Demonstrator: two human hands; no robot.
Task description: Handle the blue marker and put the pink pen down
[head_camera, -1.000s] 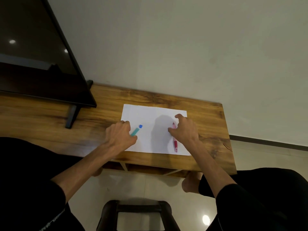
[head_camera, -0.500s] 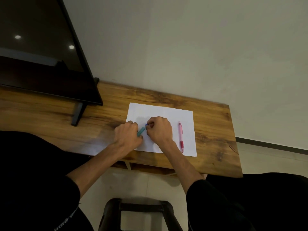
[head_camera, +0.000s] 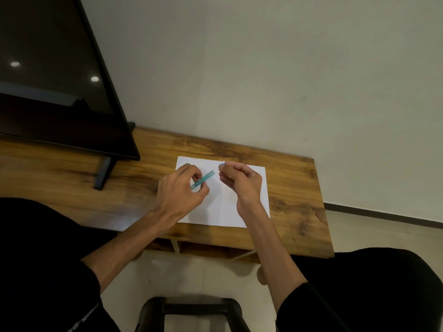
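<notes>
A white sheet of paper [head_camera: 217, 213] lies on the wooden table [head_camera: 294, 212]. My left hand [head_camera: 178, 191] hovers over the sheet's left part and grips a teal pen [head_camera: 203, 179], whose free end points up and right. My right hand [head_camera: 241, 182] is raised over the sheet's right part, a short gap from the pen's end. Its fingertips pinch a small blue cap [head_camera: 222, 164], of which only a sliver shows. The pink pen seen earlier is hidden behind my right hand and forearm.
A dark television [head_camera: 48, 92] on black feet stands on the table's left part, against the pale wall. The table's right edge [head_camera: 323, 207] ends near the sheet. A dark stool [head_camera: 191, 312] stands on the tiled floor between my knees.
My right hand left the pink pen, came to the teal pen's blue tip, and has now drawn away to the right with the blue cap. The pen's end is bare.
</notes>
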